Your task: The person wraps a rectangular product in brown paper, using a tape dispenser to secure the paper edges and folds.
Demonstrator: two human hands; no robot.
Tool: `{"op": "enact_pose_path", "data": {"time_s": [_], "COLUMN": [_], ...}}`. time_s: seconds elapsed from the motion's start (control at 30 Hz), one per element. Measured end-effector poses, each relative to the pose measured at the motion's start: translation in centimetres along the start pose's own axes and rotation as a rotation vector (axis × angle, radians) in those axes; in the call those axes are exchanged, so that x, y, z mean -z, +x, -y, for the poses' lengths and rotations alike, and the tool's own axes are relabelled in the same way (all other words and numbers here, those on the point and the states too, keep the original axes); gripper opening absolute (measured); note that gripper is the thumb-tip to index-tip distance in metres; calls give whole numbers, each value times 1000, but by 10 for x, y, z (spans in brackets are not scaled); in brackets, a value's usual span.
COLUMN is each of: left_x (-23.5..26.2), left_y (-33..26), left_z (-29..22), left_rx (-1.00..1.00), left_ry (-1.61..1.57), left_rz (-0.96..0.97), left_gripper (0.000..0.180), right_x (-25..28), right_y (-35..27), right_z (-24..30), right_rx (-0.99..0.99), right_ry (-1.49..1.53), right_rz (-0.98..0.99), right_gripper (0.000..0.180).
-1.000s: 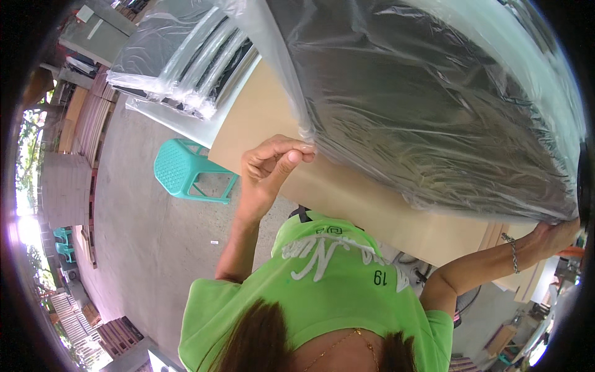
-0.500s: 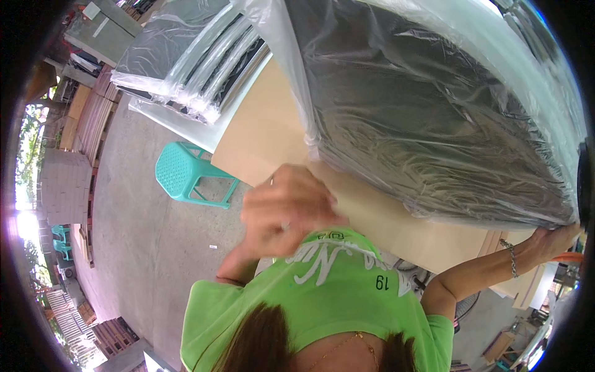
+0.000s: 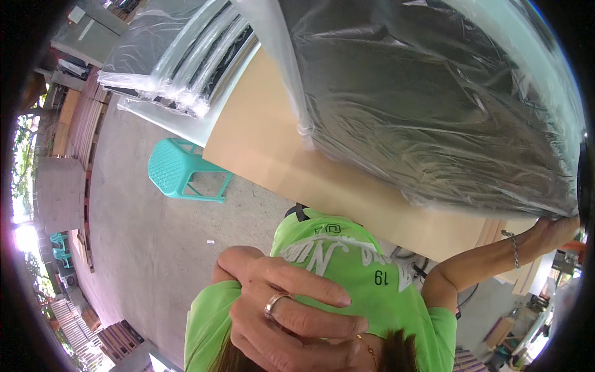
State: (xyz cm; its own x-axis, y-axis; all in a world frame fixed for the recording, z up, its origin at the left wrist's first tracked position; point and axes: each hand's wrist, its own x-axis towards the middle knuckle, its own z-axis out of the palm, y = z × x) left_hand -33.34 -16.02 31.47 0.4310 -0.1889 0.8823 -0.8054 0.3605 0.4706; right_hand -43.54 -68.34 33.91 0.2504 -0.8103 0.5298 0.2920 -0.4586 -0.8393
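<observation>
Showing along the near side of the dark panel in clear plastic is an open strip of tan board, widest at left and narrowed toward the right. The panel's left edge is bordered by bunched film; its near edge is run at a slant down to the right, and its far side is cut off by the frame. Beyond the tan board, at upper left, a white sheet is overlapped by a stack of wrapped panels. Grey floor is seen at left, with a green stool placed just beside the tan board's corner and stacked boards set farther out.

The left hand is held close to the camera, in front of the green shirt, back of hand up, fingers loosely bent and pointed right; a ring is worn. The palm and thumb are hidden, so whether anything is gripped there cannot be told. The right arm is stretched out to the right, a bracelet worn near the wrist, and the right hand is set at the panel's near right corner. Its fingers are mostly hidden, so whether they are clamped on that corner cannot be told.

The panel is laid over the tan board, well apart from the left hand and right by the right one.
</observation>
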Motion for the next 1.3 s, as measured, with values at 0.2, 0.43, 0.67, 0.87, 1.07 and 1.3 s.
{"op": "enact_pose_path", "data": {"time_s": [0.2, 0.43, 0.67, 0.87, 1.07, 1.3], "left_x": [-6, -15, -6, -18, 0, -3], "left_y": [0, -5, -3, 2, -12, -20], "left_z": [-1, 0, 5, 6, 39, 75], "left_rx": [10, -24, -42, 178, 188, 659], "left_ry": [11, 56, 42, 39, -569, -537], "left_rz": [-68, -107, -3, -29, 217, -248], "left_gripper": [8, 6, 3, 5, 13, 29], "right_x": [-8, -99, -124, -129, -127, -129], "right_y": [-6, -86, -105, -115, -110, -109], "right_z": [13, 58, 75, 77, 79, 75], "right_rx": [-9, 110, 220, 239, 141, 140], "right_ry": [18, 4, 55, -22, 35, -78], "right_rz": [31, -189, -177, -184, -22, -310], "right_gripper": [117, 122, 122, 122, 89, 90]}}
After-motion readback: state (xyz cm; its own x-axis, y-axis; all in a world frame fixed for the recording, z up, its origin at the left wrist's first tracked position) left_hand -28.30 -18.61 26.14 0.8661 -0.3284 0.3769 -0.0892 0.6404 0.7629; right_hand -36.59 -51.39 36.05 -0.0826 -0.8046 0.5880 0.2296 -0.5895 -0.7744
